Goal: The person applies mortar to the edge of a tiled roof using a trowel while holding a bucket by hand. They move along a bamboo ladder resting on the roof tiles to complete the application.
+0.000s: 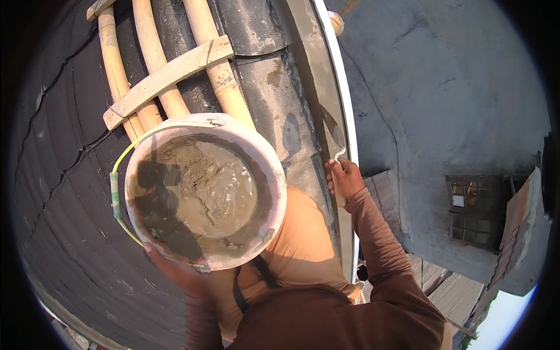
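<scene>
Well, from where I stand the job looks part-way along, though that is only my judgement. The strip (318,52) between the roof tiles (262,87) and the white edge (343,93) looks coated and fairly smooth at its far end, so I would call that stretch mostly done. Nearer the person, beside and below the right hand (347,178), I cannot tell whether the surface is finished. Plenty of wet mortar (219,186) sits in the bucket (275,181), lumpy in the middle and slick at the right, which suggests more spreading is left.

Now, the trowel (334,129): it is out to the right of the bucket, over the strip, just inside the white edge. Its blade points away from the person, the tip leaning a little left, with the handle coming back toward them; the long axis runs roughly along the strip rather than across it. Whether the blade touches the surface, I cannot say.

The right fingers are closed round the trowel's handle. The left hand (175,273) is blurred at the bucket's near left rim; one digit shows against the outside, but how the others sit I cannot tell. Beyond the bucket lies a bamboo ladder (156,46), flat along the tiles
</scene>
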`<control>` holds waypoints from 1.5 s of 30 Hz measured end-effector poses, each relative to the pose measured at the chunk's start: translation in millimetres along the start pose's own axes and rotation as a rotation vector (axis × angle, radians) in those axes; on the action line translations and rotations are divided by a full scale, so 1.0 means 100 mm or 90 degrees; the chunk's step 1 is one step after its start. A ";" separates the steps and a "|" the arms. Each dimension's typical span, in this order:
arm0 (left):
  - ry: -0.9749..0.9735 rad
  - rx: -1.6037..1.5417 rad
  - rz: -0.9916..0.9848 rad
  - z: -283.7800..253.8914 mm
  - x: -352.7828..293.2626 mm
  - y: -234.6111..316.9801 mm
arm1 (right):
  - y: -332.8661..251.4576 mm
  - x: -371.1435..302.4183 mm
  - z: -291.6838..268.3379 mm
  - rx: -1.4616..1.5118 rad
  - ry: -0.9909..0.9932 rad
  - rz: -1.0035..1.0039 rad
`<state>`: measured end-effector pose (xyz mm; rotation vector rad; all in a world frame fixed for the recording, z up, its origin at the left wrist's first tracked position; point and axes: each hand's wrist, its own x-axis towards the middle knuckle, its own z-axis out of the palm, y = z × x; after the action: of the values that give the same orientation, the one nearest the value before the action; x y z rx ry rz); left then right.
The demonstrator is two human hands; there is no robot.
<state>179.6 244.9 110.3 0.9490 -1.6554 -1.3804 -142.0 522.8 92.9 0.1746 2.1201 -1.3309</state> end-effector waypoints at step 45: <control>0.105 -0.522 -0.269 0.22 0.23 0.24 | 0.90 -0.03 -0.05 -0.103 0.033 0.169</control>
<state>148.4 236.6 134.0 0.8887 -0.6462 -1.9653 -104.2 571.6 26.9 0.4107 2.1485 -1.0080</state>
